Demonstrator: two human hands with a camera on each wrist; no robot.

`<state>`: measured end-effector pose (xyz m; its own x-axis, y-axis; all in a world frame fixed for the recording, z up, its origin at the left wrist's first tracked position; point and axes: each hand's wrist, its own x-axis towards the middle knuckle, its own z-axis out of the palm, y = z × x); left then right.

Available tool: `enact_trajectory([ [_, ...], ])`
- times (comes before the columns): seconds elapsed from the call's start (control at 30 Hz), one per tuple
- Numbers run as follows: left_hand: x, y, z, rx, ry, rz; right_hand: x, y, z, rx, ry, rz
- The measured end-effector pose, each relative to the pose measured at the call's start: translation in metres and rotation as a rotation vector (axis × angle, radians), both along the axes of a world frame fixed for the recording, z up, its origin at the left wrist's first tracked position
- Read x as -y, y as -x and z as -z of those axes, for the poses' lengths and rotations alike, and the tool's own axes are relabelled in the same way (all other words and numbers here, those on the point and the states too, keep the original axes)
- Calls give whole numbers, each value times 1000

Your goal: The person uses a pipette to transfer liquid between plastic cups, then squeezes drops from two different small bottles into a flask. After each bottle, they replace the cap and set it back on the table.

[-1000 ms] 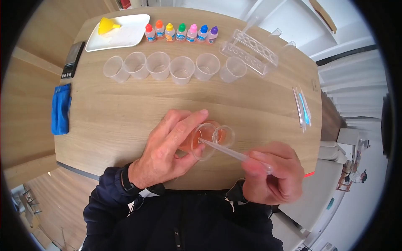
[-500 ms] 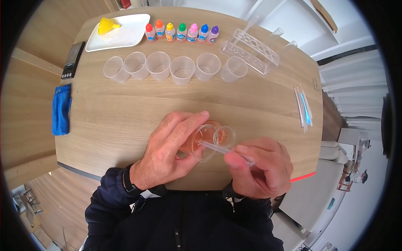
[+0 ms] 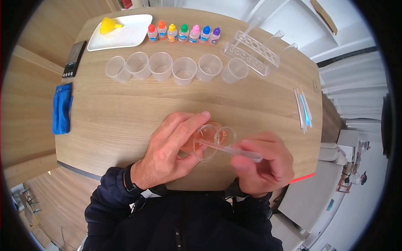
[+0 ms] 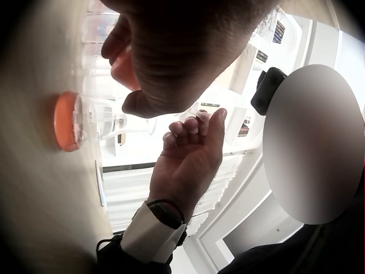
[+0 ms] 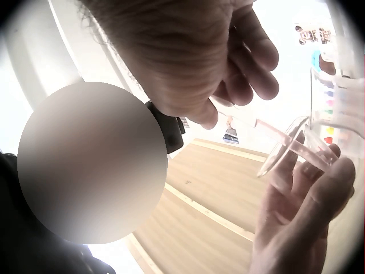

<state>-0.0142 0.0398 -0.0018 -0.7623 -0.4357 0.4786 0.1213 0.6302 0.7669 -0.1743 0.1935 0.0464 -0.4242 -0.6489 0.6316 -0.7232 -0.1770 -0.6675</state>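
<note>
My left hand (image 3: 165, 150) grips a clear cup (image 3: 204, 156) of orange-pink liquid, tilted with its mouth towards my right hand. A clear plastic pipette (image 3: 228, 149) slants into that cup, its bulb pinched between the thumb and fingers of my right hand (image 3: 266, 163). Just right of the cup stands another clear vessel (image 3: 230, 134) with orange liquid in its bottom; in the left wrist view this vessel (image 4: 88, 120) stands on the table below my left hand (image 4: 171, 57). The right wrist view shows the pipette (image 5: 274, 130) crossing the cup's rim.
Several empty clear cups (image 3: 184, 71) stand in a row across the table, with colored-capped bottles (image 3: 183, 34) behind. A white tray (image 3: 134, 37) holds a yellow funnel (image 3: 108, 26). Scale (image 3: 74, 58) and blue cloth (image 3: 62, 108) lie left; a tube rack (image 3: 251, 52) and thin sticks (image 3: 303, 109) are right.
My right hand has moved left and slightly up from a second ago, with the pipette's tip staying inside the cup. My left hand has hardly moved.
</note>
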Motion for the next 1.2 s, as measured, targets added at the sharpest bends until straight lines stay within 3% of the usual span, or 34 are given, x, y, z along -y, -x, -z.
enact_trajectory([
  [0.23,-1,-1,4,7,1,-4,-34,2,-20,235,312,225],
  [0.37,-1,-1,3,10,5,-3,-42,12,-21,97,262,322],
  [0.6,-1,-2,4,17,-4,-4,-35,12,-1,63,100,233],
  [0.93,0,-3,3,25,-4,-1,-30,13,-1,5,126,246],
  [1.03,0,-3,2,29,4,-3,-31,8,-12,99,288,352],
  [1.17,0,-3,2,26,-8,2,-28,5,-26,168,447,223],
  [1.2,0,-3,2,27,-13,5,-23,0,-24,136,393,208],
])
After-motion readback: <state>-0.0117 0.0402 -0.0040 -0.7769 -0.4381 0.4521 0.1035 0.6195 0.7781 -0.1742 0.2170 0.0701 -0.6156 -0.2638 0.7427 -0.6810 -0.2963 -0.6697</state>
